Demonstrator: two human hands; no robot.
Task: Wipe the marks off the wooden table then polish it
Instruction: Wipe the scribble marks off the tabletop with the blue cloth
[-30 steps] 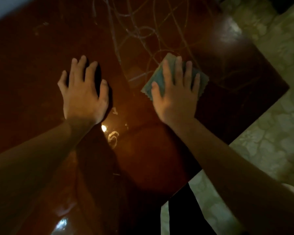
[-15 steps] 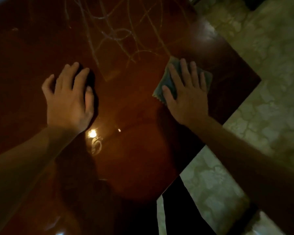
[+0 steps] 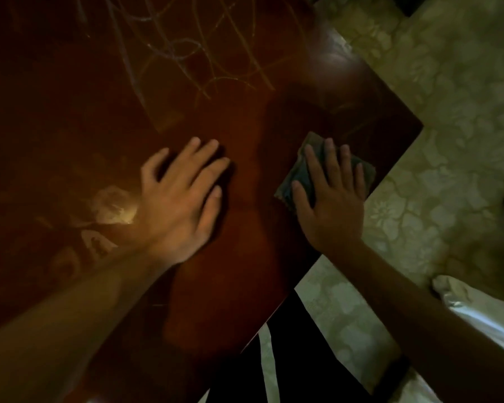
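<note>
A glossy dark red-brown wooden table [image 3: 70, 141] fills most of the head view. Pale scribbled marks [image 3: 192, 50] cross its far part. My right hand [image 3: 329, 205] presses flat on a folded grey-green cloth [image 3: 300, 175] near the table's right edge, fingers spread over it. My left hand [image 3: 181, 199] lies flat on the bare wood to the left of the cloth, fingers apart, holding nothing. A bright light reflection [image 3: 114, 205] shines just left of that hand.
The table's right edge and corner [image 3: 416, 126] border a pale patterned floor [image 3: 448, 141]. My dark trouser leg [image 3: 291, 359] stands below the table's near edge. A white sleeve [image 3: 477, 312] covers my right upper arm.
My right hand has slid the cloth from the scribbled middle toward the table's right edge and nearer to me. My left hand stays flat on the wood, and the view has shifted left.
</note>
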